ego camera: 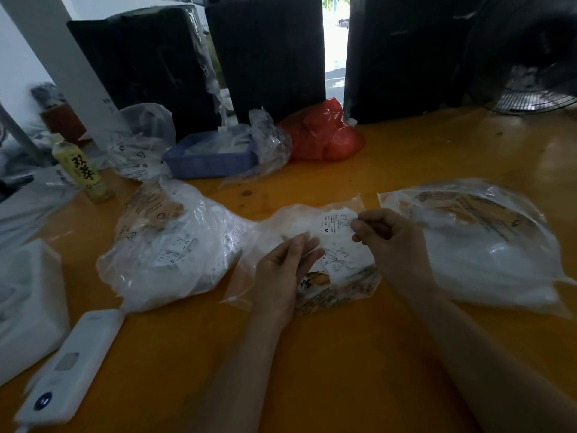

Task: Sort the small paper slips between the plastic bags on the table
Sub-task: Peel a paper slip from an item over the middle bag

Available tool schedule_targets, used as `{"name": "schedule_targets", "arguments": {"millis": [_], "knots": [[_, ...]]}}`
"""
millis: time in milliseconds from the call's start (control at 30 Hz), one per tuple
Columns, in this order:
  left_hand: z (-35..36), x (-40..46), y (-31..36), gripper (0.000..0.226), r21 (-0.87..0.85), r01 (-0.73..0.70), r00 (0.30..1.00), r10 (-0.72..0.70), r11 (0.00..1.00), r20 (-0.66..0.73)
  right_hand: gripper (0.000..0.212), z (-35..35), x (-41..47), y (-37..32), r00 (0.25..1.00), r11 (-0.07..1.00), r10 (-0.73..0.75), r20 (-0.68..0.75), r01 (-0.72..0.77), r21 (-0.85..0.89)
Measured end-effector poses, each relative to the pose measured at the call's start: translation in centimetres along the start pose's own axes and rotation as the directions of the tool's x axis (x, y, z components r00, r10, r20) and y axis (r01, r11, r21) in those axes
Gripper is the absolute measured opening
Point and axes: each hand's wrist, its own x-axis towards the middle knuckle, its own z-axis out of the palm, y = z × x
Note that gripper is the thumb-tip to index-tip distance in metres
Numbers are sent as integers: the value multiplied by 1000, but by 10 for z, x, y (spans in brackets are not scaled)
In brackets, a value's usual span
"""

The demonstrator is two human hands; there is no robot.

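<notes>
Three clear plastic bags of white paper slips lie on the orange table (343, 354): a left bag (168, 248), a middle bag (340, 276) and a right bag (480, 245). My right hand (387, 235) pinches a printed paper slip (335, 225), marked with an M, above the middle bag. My left hand (285, 267) rests on the middle bag's plastic with its fingers straight, touching the bag's left part. More slips show inside the middle bag just below the held one.
A white power bank (71, 367) and a white box (28, 304) lie at the left front. A yellow drink bottle (82, 170), a blue tray (212, 159), crumpled clear bags and a red bag (324, 135) stand behind. Black boxes and a fan (530, 57) line the back.
</notes>
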Motion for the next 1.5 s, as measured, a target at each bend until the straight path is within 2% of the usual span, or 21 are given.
{"name": "schedule_targets", "arguments": {"millis": [133,233,500,633,733,833,933,1067,1233,1367,1500], "knots": [[0,0,-1,46,13,6,1000,-6,1000,3,10,0,-1,1,998,987,-48,-27,43,-155],[1,-1,-1,45,32,9,1000,-9,999,12,8,2,-2,0,997,977,-70,-32,62,-205],[1,-4,0,50,123,-18,1000,16,992,15,7,3,-2,6,992,928,-118,53,129,-351],[0,-5,0,17,336,-70,997,73,939,5,10,4,-2,8,981,887,-160,114,193,-420],[-2,-6,-2,19,445,-83,996,79,892,29,14,5,-2,10,977,884,-135,163,193,-425],[-1,-7,-2,29,476,-85,996,76,875,38,19,9,-4,11,966,873,-112,232,208,-442],[1,-9,-1,40,439,-62,998,56,896,27,23,11,-7,9,958,868,-109,264,222,-445],[0,-10,2,42,355,-20,1000,11,935,27,24,15,-12,8,951,878,-92,296,218,-426],[2,-10,3,36,373,-65,997,49,925,54,14,14,-12,7,977,912,-95,192,163,-377],[-2,-6,0,17,434,-123,992,119,893,37,13,10,-9,3,992,949,-59,115,92,-302],[-4,-7,8,20,544,-240,960,282,804,7,12,4,-5,-2,999,978,-31,36,38,-205]]}}
